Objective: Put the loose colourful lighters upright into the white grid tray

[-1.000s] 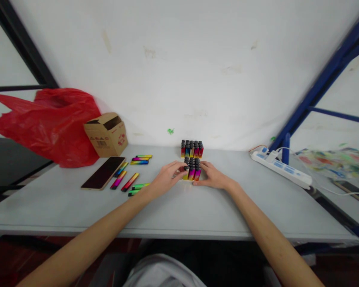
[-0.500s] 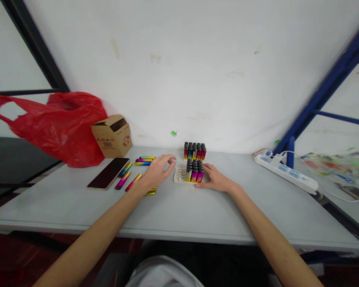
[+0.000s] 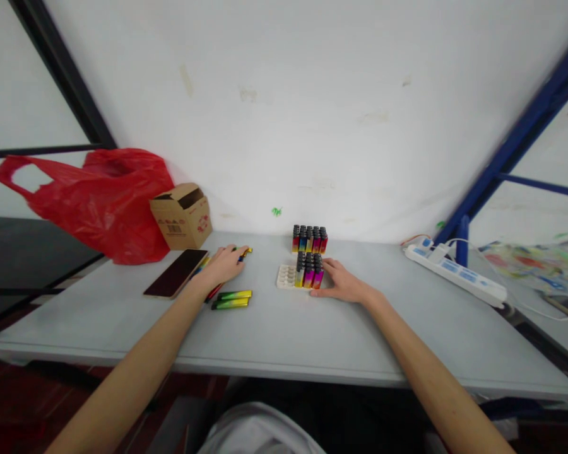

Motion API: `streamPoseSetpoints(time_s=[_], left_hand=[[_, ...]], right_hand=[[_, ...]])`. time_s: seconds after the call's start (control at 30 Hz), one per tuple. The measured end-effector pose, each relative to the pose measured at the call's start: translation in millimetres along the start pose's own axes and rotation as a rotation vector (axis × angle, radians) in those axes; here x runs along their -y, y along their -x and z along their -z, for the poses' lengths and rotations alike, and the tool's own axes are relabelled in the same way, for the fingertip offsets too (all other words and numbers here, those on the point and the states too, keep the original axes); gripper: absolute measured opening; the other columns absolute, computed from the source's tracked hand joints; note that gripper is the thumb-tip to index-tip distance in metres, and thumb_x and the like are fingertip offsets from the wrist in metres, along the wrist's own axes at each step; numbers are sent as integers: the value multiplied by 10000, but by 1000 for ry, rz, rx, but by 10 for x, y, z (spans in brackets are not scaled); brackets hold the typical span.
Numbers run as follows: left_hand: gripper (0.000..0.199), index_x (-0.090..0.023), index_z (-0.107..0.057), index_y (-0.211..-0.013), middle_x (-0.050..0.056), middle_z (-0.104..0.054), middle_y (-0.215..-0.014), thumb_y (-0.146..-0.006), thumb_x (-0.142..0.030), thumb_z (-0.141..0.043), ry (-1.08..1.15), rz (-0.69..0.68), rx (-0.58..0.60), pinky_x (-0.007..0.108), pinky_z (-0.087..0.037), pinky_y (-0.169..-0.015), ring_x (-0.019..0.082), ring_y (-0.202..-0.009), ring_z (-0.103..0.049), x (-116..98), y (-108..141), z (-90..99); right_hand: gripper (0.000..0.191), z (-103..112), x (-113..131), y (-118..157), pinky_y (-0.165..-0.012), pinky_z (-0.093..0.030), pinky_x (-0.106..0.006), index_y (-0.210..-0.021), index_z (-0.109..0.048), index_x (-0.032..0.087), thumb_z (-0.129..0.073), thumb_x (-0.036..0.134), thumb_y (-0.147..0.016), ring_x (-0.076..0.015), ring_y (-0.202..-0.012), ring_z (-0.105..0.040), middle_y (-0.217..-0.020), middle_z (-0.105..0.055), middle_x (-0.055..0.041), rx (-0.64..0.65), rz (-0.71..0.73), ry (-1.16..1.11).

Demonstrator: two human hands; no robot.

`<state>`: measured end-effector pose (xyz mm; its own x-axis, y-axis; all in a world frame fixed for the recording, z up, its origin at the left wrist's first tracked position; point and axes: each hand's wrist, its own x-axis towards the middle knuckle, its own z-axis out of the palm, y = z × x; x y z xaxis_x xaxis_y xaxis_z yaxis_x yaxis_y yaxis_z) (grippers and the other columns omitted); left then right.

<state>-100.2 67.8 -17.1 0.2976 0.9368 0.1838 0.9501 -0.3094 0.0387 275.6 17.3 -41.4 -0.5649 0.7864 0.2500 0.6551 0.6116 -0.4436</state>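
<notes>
Now the part-filled tray (image 3: 285, 278) waits, right hand (image 3: 343, 283) holding it; left hand (image 3: 224, 264) has swung to loose lighters (image 3: 239, 294), grip unclear.

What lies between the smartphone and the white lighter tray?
In the head view: the left hand and several loose lighters, some partly hidden.

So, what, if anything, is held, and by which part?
The right hand holds the tray by its right end; whether the left hand grips a lighter is hidden.
</notes>
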Motion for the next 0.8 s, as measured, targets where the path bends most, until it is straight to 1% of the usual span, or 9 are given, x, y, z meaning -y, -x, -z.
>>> streamPoseSetpoints(time_s=[0.07,0.17,0.27,0.37,0.43,0.53,0.6,0.73,0.8], left_hand=[[560,-223,-589,-1423,136,-651,-1280,-875,-182,-482,30,-45,-32,418,-459,-1043,297,-1166,-612,-30,11,-18],[529,-252,-644,-1350,112,-674,-1194,-850,-143,-514,87,-123,-48,411,-459,-1045,279,-1117,-627,-126,58,-25],[452,-216,-688,-1255,110,-709,-1122,-844,-124,-524,143,-205,-56,391,-467,-1027,269,-1098,-638,-252,107,1],[311,-177,-731,-1127,125,-751,-1091,-926,-226,-498,221,-253,-27,376,-495,-970,270,-1032,-676,-357,129,67],[310,-182,-754,-1011,114,-774,-1025,-967,-302,-471,280,-266,-23,360,-510,-925,257,-945,-698,-405,129,116],[334,-179,-752,-899,109,-775,-954,-973,-316,-456,320,-286,-79,351,-520,-902,246,-891,-699,-447,117,153],[334,-172,-748,-926,118,-769,-993,-977,-323,-456,321,-300,-115,361,-516,-935,251,-940,-695,-456,115,146],[380,-151,-721,-1138,151,-728,-1143,-965,-429,-528,247,-266,-137,418,-488,-1011,293,-1084,-656,-445,157,111],[412,-161,-723,-1147,148,-718,-1109,-930,-485,-591,198,-250,-112,424,-492,-991,306,-1070,-647,-435,191,104]], right_hand=[[885,-2,-3,2,-1165,-393,-566,-1459,-514,155,-702,721,-806,-367,-1340,-484,-1434,-534,-194,-5,-2,-8],[887,-4,-4,4,-1166,-392,-566,-1474,-501,169,-703,719,-807,-366,-1349,-481,-1441,-533,-187,-9,4,-8],[881,-7,-10,1,-1171,-394,-546,-1467,-509,162,-706,714,-809,-360,-1355,-484,-1444,-537,-186,-5,6,4],[923,-19,-25,-4,-1181,-388,-538,-1464,-509,129,-727,717,-787,-367,-1362,-486,-1463,-516,-209,-9,-15,11],[939,-29,-39,-6,-1189,-380,-538,-1464,-508,120,-733,719,-778,-369,-1370,-481,-1479,-502,-217,-12,-24,13],[924,-41,-59,-4,-1186,-381,-543,-1469,-507,139,-725,721,-784,-364,-1376,-475,-1486,-498,-206,-11,-15,14],[905,-42,-66,0,-1174,-389,-554,-1471,-509,160,-719,720,-791,-364,-1372,-475,-1482,-504,-194,-15,-7,9],[903,-33,-57,6,-1157,-406,-558,-1468,-511,160,-716,722,-792,-365,-1347,-494,-1461,-517,-195,-17,-3,3],[906,-27,-47,7,-1160,-406,-552,-1470,-510,158,-710,727,-794,-362,-1345,-496,-1455,-520,-198,-13,1,5]])
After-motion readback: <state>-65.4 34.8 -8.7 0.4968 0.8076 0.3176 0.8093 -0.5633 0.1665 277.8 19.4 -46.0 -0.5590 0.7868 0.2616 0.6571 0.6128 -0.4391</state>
